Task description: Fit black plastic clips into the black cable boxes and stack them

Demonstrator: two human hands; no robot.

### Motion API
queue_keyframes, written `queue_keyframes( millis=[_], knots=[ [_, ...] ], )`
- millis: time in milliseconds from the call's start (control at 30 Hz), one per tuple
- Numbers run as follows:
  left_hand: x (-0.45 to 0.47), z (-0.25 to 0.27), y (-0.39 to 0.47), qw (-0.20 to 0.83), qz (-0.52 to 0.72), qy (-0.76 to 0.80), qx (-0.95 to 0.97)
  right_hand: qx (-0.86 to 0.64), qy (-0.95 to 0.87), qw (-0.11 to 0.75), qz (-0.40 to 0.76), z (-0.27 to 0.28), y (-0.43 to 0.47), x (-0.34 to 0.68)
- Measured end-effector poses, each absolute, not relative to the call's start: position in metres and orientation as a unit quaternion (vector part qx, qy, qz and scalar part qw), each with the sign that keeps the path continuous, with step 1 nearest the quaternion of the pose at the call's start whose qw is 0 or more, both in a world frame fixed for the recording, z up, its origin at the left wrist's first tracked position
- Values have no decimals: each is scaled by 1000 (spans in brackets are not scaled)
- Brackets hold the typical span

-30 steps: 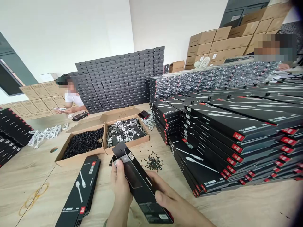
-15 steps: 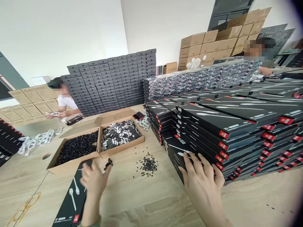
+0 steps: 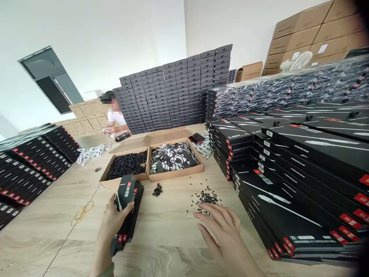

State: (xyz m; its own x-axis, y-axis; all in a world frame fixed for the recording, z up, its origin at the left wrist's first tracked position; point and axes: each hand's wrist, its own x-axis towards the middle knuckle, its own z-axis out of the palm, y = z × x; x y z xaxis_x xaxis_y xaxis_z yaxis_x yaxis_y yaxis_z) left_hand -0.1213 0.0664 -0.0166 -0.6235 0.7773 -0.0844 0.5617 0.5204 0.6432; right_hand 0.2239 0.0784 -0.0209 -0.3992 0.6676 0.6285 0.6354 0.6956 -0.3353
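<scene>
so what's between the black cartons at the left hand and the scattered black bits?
Between cartons and bits: a small clump of black pieces on the wooden table, head view.

2 pale walls (image 3: 115, 38) meeting, grey-framed window or door (image 3: 47, 79), wood-grain table (image 3: 170, 238)

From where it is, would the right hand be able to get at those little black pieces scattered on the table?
Probably yes: the right hand is open at the near edge of the little black pieces, with nothing visible blocking it.
</scene>
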Motion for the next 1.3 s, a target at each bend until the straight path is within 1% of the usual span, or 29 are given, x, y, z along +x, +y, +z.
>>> queue_keyframes(
  millis=[33, 67, 100, 133, 167, 200, 267, 333, 433, 500, 567, 667, 767, 833, 900, 933, 1000, 1067, 1100, 1233, 1300],
  knots=[
    [-111, -9, 60, 229, 331, 823, 400, -381, -839, 383, 62, -18, 81, 220],
    [-98, -3, 53, 299, 372, 777, 412, -373, -840, 379, 110, -12, 84, 216],
    [-83, 1, 47, 426, 434, 688, 397, -367, -835, 376, 161, -6, 87, 211],
    [-66, 2, 41, 551, 466, 593, 357, -362, -827, 376, 210, 1, 91, 205],
    [-48, 0, 36, 656, 468, 506, 308, -358, -816, 380, 250, 8, 95, 199],
    [-31, -4, 32, 712, 478, 439, 267, -355, -805, 385, 278, 15, 100, 194],
    [0, -18, 30, 748, 510, 352, 238, -360, -792, 387, 305, 23, 110, 185],
    [23, -35, 32, 769, 509, 320, 217, -387, -785, 369, 311, 26, 119, 182],
    [43, -53, 39, 780, 504, 298, 221, -418, -790, 313, 320, 24, 130, 184],
    [50, -58, 42, 768, 513, 296, 244, -405, -808, 281, 323, 23, 134, 188],
    [55, -58, 44, 754, 519, 306, 261, -390, -817, 276, 324, 22, 136, 191],
    [60, -52, 43, 732, 526, 351, 252, -419, -794, 309, 314, 18, 135, 191],
    [64, -44, 42, 699, 535, 436, 186, -458, -737, 379, 320, 4, 127, 189],
    [66, -40, 43, 681, 551, 458, 153, -468, -681, 432, 361, -11, 116, 190],
    [68, -37, 45, 672, 578, 443, 136, -477, -621, 450, 430, -27, 102, 193],
    [69, -36, 47, 664, 592, 440, 121, -474, -601, 435, 474, -34, 95, 195],
    [71, -35, 49, 632, 622, 456, 78, -440, -589, 372, 567, -45, 84, 201],
    [72, -34, 51, 605, 643, 467, 57, -404, -591, 320, 620, -49, 78, 207],
    [71, -33, 52, 597, 649, 467, 60, -405, -594, 312, 621, -50, 77, 210],
    [60, -34, 61, 556, 670, 487, 68, -458, -609, 325, 560, -45, 80, 213],
    [54, -36, 65, 513, 688, 512, 43, -430, -594, 330, 595, -44, 83, 211]
  ],
)
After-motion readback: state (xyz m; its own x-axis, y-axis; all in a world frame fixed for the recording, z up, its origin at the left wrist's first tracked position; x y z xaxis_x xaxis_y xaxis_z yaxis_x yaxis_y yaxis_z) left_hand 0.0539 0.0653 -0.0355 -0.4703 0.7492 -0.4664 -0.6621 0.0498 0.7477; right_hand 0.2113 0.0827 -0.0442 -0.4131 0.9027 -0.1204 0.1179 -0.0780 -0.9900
